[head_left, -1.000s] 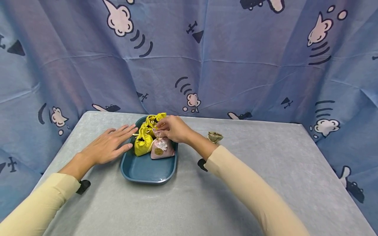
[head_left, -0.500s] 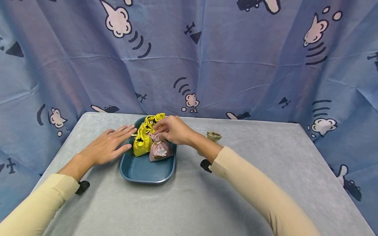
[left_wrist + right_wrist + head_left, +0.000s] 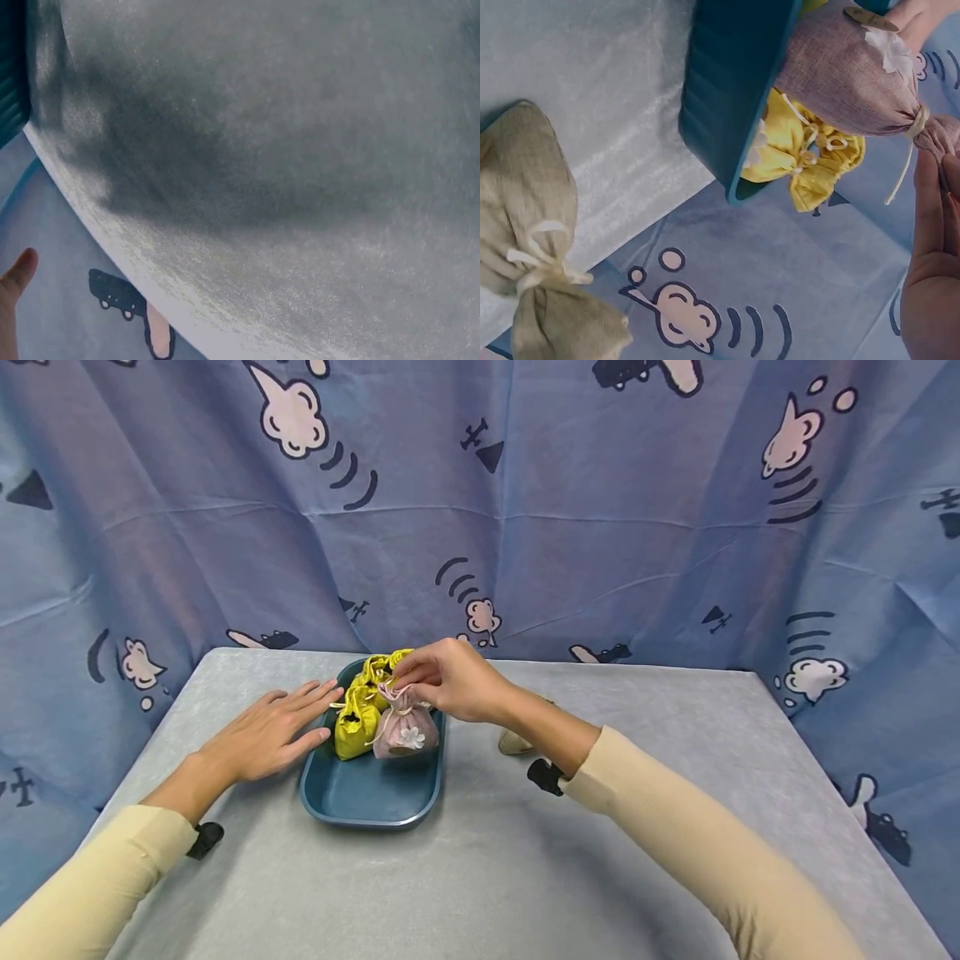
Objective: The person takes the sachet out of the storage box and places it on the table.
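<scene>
Right hand (image 3: 457,683): fingers pinched the pink pouch (image 3: 400,725) by its neck. Left hand (image 3: 273,731): fingers lay extended at the blue tray (image 3: 367,792).

Both sleeves (image 3: 97,889) are long, plain and pale cream. Each wrist carries a small black unit (image 3: 545,776).

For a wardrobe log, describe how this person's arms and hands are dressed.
The left sleeve and right sleeve are long, plain and pale cream, with no visible print. The left hand and right hand are ungloved. A small black device shows near each cuff.
</scene>
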The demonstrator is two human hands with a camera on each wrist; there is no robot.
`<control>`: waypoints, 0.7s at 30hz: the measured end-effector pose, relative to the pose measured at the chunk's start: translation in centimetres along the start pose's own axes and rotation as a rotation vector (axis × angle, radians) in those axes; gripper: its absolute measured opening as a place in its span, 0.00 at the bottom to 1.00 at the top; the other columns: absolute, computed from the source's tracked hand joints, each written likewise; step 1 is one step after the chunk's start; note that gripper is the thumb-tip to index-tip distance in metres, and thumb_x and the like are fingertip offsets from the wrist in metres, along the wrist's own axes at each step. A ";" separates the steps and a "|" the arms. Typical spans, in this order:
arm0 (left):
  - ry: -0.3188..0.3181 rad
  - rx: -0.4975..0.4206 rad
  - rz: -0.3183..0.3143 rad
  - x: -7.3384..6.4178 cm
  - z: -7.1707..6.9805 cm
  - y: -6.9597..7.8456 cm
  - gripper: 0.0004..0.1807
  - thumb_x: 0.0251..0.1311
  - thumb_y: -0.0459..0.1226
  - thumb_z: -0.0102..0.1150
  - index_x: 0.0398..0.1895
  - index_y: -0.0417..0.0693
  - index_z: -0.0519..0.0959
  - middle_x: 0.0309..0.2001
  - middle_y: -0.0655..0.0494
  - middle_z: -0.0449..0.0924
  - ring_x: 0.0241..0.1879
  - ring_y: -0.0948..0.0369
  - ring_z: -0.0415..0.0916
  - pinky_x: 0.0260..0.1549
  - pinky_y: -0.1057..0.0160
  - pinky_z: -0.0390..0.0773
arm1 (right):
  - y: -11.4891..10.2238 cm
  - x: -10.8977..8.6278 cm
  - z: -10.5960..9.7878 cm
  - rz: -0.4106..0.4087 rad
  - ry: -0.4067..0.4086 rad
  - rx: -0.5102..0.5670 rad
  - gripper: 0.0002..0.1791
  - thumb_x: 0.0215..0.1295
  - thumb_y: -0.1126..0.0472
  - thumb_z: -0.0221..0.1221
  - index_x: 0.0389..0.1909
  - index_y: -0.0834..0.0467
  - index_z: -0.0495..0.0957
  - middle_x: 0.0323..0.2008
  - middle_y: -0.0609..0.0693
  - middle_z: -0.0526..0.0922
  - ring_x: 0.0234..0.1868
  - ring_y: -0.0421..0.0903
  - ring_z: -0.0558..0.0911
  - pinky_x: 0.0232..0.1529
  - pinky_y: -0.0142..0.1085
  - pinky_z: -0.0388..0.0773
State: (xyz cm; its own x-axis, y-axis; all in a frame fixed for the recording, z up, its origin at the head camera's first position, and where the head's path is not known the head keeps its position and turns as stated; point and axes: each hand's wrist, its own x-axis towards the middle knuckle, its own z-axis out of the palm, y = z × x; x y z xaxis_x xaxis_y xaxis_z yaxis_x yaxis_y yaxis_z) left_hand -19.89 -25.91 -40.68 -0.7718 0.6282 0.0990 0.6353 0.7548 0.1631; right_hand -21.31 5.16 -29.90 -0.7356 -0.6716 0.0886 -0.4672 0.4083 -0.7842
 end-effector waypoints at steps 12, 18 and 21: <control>0.000 0.008 -0.003 -0.2 0.0 0.1 0.33 0.76 0.51 0.43 0.78 0.47 0.58 0.76 0.46 0.56 0.74 0.44 0.54 0.62 0.36 0.61 | -1.2 -2.2 -2.4 -0.089 0.080 -0.015 0.14 0.62 0.76 0.63 0.48 0.67 0.83 0.41 0.54 0.89 0.44 0.43 0.87 0.46 0.31 0.81; -0.001 0.005 0.001 -0.1 0.0 0.1 0.33 0.76 0.52 0.43 0.78 0.47 0.57 0.77 0.47 0.54 0.74 0.44 0.53 0.62 0.36 0.60 | -0.5 -3.4 -4.0 -0.097 0.160 -0.030 0.14 0.61 0.75 0.65 0.48 0.66 0.84 0.41 0.54 0.89 0.43 0.44 0.88 0.45 0.33 0.82; 0.002 0.002 0.003 -0.1 0.0 0.0 0.33 0.76 0.51 0.43 0.78 0.47 0.57 0.77 0.47 0.54 0.74 0.44 0.53 0.62 0.36 0.60 | 0.0 -3.8 -4.7 -0.091 0.200 -0.032 0.14 0.61 0.76 0.64 0.48 0.67 0.84 0.42 0.56 0.88 0.43 0.46 0.88 0.44 0.33 0.82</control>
State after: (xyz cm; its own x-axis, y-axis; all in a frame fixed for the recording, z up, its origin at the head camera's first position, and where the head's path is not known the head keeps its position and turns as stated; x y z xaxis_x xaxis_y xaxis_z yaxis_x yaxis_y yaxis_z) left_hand -19.81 -25.95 -40.72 -0.7700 0.6299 0.1016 0.6376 0.7535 0.1606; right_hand -20.79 10.65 -27.30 -0.7708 -0.5717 0.2811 -0.5495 0.3733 -0.7475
